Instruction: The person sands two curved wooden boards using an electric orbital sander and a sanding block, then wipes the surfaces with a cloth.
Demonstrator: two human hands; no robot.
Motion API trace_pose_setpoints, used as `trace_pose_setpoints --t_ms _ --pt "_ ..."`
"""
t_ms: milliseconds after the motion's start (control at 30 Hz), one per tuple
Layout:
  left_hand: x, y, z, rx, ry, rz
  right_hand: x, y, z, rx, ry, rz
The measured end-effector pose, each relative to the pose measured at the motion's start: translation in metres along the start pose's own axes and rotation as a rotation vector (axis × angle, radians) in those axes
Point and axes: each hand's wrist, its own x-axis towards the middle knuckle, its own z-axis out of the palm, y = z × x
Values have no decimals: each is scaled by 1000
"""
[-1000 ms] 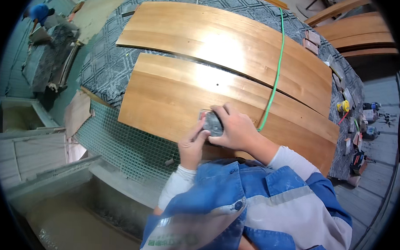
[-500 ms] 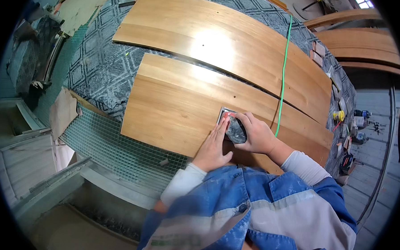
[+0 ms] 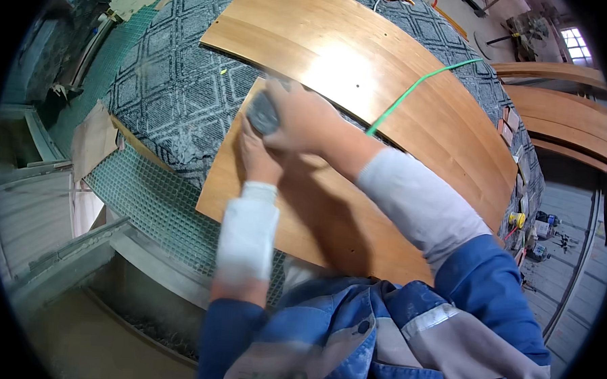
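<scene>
A dark grey palm sander (image 3: 263, 113) is at the far left corner of the nearer wooden panel (image 3: 302, 220). My right hand (image 3: 303, 118) is wrapped over it from the right, its fingers blurred by motion. Against the sander's near side is my left hand (image 3: 256, 157), its fingers closed up to the tool and partly hidden by it. The sander's pad is out of sight under the hands. A shadow of my right arm falls across the panel. Beyond a narrow gap lies the second wooden panel (image 3: 416, 86), with a bright light reflection on it.
A green hose (image 3: 416, 85) crosses the far panel toward my right forearm. Both panels rest on a grey patterned blanket (image 3: 165, 95); green mesh matting (image 3: 141, 182) shows at the left. Sanding blocks, a yellow roll (image 3: 516, 220) and bottles line the right edge. More wooden panels (image 3: 557, 112) stand behind.
Both hands have moved the sander left and away from me, from the panel's middle to its far left corner. The green hose has swung to a slant, and my view has shifted slightly.
</scene>
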Motion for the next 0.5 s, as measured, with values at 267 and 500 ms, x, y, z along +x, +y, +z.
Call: trace_pose_setpoints --t_ms 267,500 --pt "15 16 14 41 3 143 14 7 -13 -61 -80 95" --pt "8 39 18 45 -17 107 0 16 -18 -54 -102 102"
